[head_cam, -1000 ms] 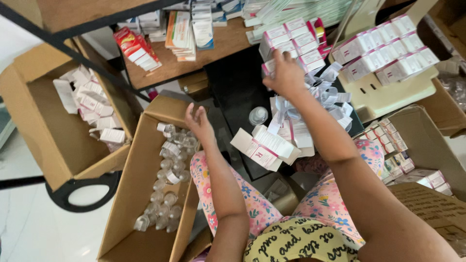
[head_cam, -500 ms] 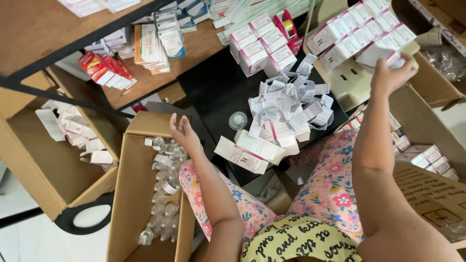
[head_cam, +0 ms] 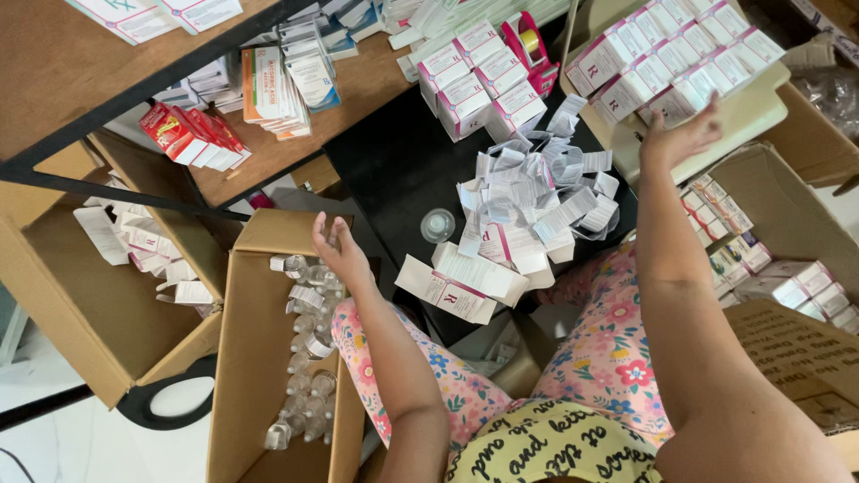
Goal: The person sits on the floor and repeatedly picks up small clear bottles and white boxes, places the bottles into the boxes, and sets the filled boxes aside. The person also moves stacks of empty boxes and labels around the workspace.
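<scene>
Two hands work apart. Your left hand (head_cam: 338,250), fingers loosely curled and holding nothing, hovers over the carton of small clear bottles (head_cam: 304,358) at six o'clock; your right hand (head_cam: 682,139), fingers spread, touches boxed rows (head_cam: 671,67).

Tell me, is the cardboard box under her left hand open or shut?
Open: the cardboard box has its flaps spread, showing small clear bottles under the left hand.

Left hand (head_cam: 338,250): open, over tall brown cardboard box (head_cam: 240,376) of small clear bottles (head_cam: 304,358).
Right hand (head_cam: 680,139): open, at rows of white-pink cartons (head_cam: 671,58).
</scene>
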